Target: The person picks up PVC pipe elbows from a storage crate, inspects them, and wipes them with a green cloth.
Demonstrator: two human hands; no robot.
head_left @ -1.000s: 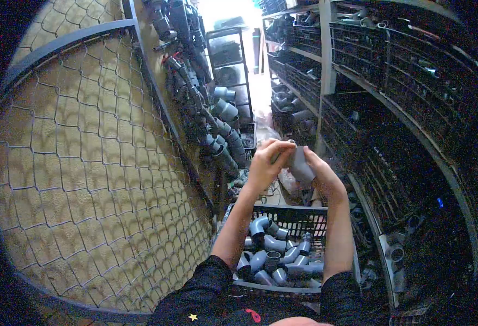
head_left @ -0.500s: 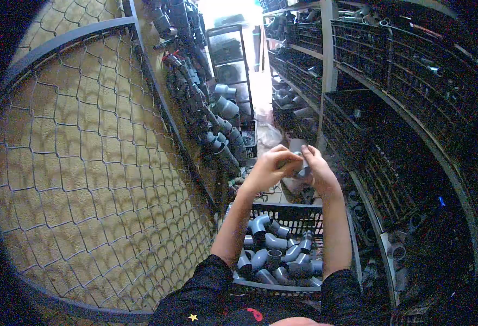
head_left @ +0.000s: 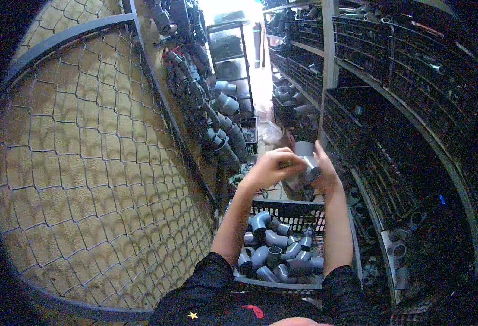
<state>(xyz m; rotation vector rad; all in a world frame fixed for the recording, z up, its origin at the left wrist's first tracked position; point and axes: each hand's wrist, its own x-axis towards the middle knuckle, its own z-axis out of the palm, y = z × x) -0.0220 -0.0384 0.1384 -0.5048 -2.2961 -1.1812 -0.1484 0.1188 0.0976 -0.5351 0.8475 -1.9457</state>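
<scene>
A grey plastic pipe fitting [head_left: 305, 149] is held up in front of me, beyond the far edge of the crate. My right hand [head_left: 327, 173] is closed around its right side, with the thumb along it. From the left, my left hand [head_left: 274, 167] has its fingers curled and pinched together against the fitting. Whatever lies between those fingertips is too small to make out. Below both forearms stands a black plastic crate [head_left: 288, 208] with several grey elbow fittings [head_left: 276, 239] piled loosely in it.
A wire mesh panel [head_left: 98, 179] fills the left side. Grey fittings [head_left: 227, 103] hang stacked on the wall beyond it. Shelves of dark crates [head_left: 358, 49] line the right side, with more fittings [head_left: 396, 250] low down. A bright opening lies at the aisle's far end.
The fitting has turned in my right hand, and more of its body and lower opening now shows. My right hand has tilted, while my left hand has shifted only slightly.
</scene>
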